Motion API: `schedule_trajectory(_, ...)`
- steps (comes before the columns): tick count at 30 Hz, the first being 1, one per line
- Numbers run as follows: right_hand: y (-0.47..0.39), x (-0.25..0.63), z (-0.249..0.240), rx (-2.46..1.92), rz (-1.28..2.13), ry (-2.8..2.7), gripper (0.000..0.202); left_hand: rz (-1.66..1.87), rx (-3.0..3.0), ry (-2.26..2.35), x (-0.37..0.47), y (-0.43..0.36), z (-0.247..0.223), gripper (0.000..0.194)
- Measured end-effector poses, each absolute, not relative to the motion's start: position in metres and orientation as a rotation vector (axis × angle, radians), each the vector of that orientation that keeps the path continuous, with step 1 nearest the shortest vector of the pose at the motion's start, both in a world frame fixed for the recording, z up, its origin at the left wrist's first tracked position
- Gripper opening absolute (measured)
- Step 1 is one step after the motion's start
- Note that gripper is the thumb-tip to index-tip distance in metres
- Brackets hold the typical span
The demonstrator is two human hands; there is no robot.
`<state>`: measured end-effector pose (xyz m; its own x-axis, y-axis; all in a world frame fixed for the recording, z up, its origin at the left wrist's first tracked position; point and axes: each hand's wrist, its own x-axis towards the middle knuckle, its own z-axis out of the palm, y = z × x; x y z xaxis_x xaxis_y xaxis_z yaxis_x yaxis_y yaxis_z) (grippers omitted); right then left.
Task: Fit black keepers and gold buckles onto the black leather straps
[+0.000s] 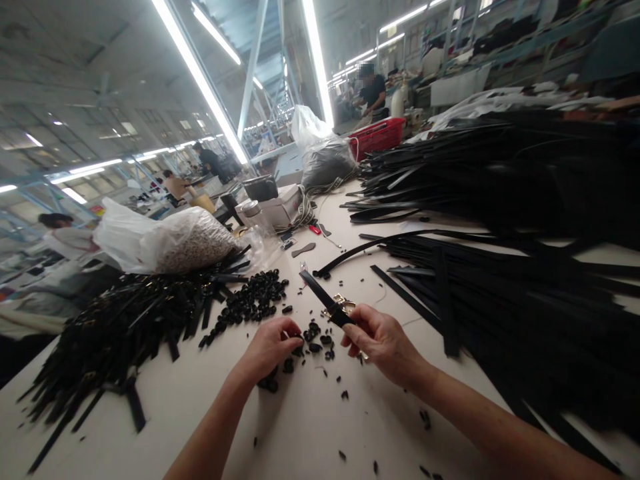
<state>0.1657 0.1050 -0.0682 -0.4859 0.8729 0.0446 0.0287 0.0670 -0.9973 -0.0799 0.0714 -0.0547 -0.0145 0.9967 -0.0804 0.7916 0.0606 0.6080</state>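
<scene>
My right hand (377, 341) is closed around a short black strap (320, 291), which points up and away to the left. A gold-coloured metal buckle (340, 305) sits on the strap just ahead of my fingers, and more of the metal shows below them. Thumb and fingers of my left hand (270, 347) are pinched together on a small black loop (299, 347), partly covered by the fingertips. Between my hands lie several loose black loops (315, 347) on the pale tabletop (310, 427).
Left of my hands are a heap of black loops (255, 297) and a pile of black straps with buckles (120, 333). A filled plastic bag (185, 240) rests behind them. Long black strips (480, 293) cover the right side. A red basket (377, 137) and a person (373, 93) are farther back.
</scene>
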Motion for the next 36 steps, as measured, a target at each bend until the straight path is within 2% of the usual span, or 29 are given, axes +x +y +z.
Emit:
schedule_trajectory(5,0.104,0.165,-0.071,-0.912,1.474,-1.680,0.015,0.619,1.719,1.829,-0.080,0.070,-0.063,0.001)
schedule_trajectory(15,0.102,0.162,-0.076,-0.896,1.441,-1.782,0.012,0.741,1.590,1.848,-0.068,0.058,-0.076,0.014)
schedule_trajectory(20,0.103,0.162,-0.081,-0.877,1.439,-1.764,0.009,1.171,1.429,1.654,-0.044,0.050,-0.079,0.008)
schedule_trajectory(24,0.102,0.161,-0.081,-0.839,1.474,-1.719,0.011,1.469,1.090,1.375,-0.021,0.047,-0.073,0.026)
schedule_trajectory(36,0.097,0.160,-0.080,-0.804,1.512,-1.742,0.010,1.515,0.815,1.270,-0.008,0.048,-0.076,0.027)
